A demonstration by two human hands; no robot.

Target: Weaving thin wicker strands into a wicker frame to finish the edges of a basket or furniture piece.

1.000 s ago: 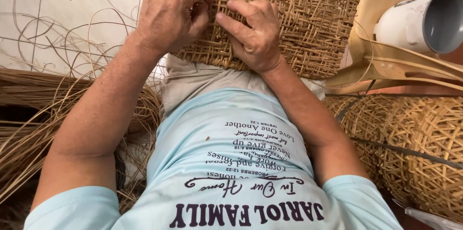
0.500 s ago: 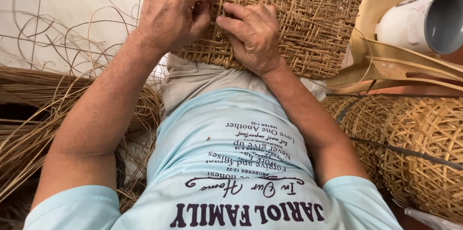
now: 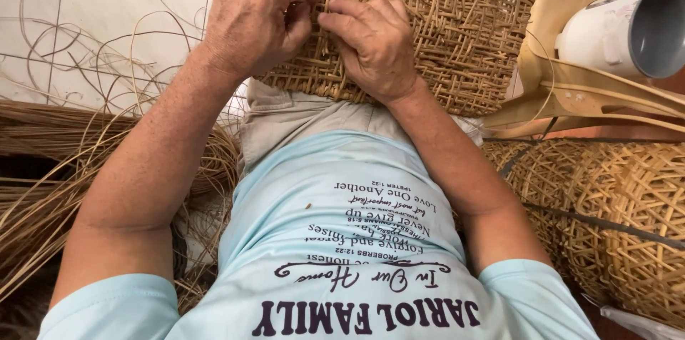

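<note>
A flat woven rattan panel (image 3: 457,33) rests on my lap, its open lattice reaching to the top of the view. My left hand (image 3: 253,15) is curled over the panel's left part, fingers pinched on a thin rattan strand. My right hand (image 3: 371,44) lies on the weave right beside it, fingertips pressed against the same spot where the two hands meet. The strand itself is mostly hidden by my fingers.
Loose rattan strands (image 3: 78,83) curl over the white tiled floor at left, and a thick bundle of them (image 3: 43,190) lies by my left arm. Finished woven baskets (image 3: 614,219) sit at right. A white cylinder-shaped device (image 3: 628,29) rests on a tan stool (image 3: 564,90).
My right hand has shifted slightly left and up on the weave, closing against my left hand. The panel and the rest stay in place.
</note>
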